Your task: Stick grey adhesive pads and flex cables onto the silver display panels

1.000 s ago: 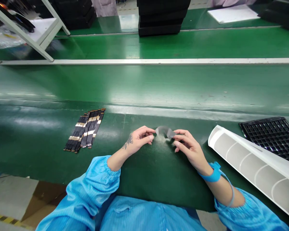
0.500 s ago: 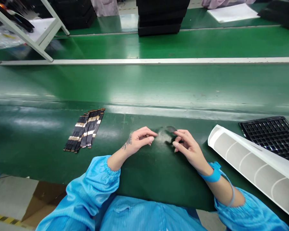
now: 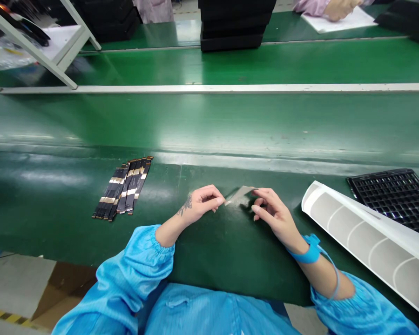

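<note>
The left hand (image 3: 205,201) pinches a grey film (image 3: 241,193); the right hand (image 3: 275,211) touches its other end, grip unclear. Markings on the black strips (image 3: 134,184) are too small to read.

No lettering, number or brand can be read on any surface in view: any print on the black strips (image 3: 124,190) is too small to resolve, and the only discernible sign is the yellow-and-black striped marking (image 3: 7,318) on the floor (image 3: 12,291)
</note>
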Demonstrator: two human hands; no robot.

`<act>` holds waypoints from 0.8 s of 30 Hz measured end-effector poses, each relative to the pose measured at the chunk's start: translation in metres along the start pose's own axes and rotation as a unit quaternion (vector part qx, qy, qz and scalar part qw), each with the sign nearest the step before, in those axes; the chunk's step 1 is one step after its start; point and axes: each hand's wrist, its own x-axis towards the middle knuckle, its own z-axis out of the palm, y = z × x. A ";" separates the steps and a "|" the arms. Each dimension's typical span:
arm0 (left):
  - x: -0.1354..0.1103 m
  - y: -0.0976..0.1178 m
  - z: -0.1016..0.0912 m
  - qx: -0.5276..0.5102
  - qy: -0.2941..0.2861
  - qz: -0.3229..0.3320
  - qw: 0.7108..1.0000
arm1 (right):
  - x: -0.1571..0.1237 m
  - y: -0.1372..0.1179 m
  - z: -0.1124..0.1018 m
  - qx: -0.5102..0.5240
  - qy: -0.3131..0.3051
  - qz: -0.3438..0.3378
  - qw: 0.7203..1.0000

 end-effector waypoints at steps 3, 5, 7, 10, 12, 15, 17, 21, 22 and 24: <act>0.000 0.000 0.000 -0.002 -0.005 0.008 1.000 | 0.000 0.000 0.000 -0.004 -0.004 0.003 1.000; 0.000 -0.002 0.000 -0.024 0.008 0.004 1.000 | 0.000 -0.001 -0.001 -0.006 -0.002 0.003 1.000; 0.000 -0.006 0.001 -0.047 0.022 -0.001 0.999 | 0.000 -0.002 -0.001 -0.006 -0.003 -0.001 1.000; 0.001 -0.012 0.001 -0.048 0.019 -0.007 0.999 | 0.000 -0.004 -0.002 -0.010 -0.009 0.000 1.000; 0.002 -0.014 0.001 -0.039 0.011 -0.010 0.999 | 0.000 -0.004 -0.002 -0.011 -0.009 0.002 1.000; 0.001 -0.011 0.001 -0.035 0.014 -0.012 0.999 | 0.000 -0.003 -0.001 0.001 -0.001 0.002 1.000; 0.001 -0.007 0.001 -0.022 0.016 -0.023 0.999 | 0.000 -0.002 0.000 0.011 0.007 0.003 1.000; -0.001 -0.001 0.001 0.021 0.003 -0.044 0.999 | 0.000 -0.001 0.001 0.020 0.009 0.021 1.000; -0.002 -0.001 0.001 0.021 0.004 -0.044 0.999 | 0.000 -0.002 0.001 0.019 0.008 0.026 0.999; -0.001 -0.003 0.000 0.004 0.013 -0.034 0.999 | 0.000 -0.003 0.000 0.016 0.006 0.034 0.999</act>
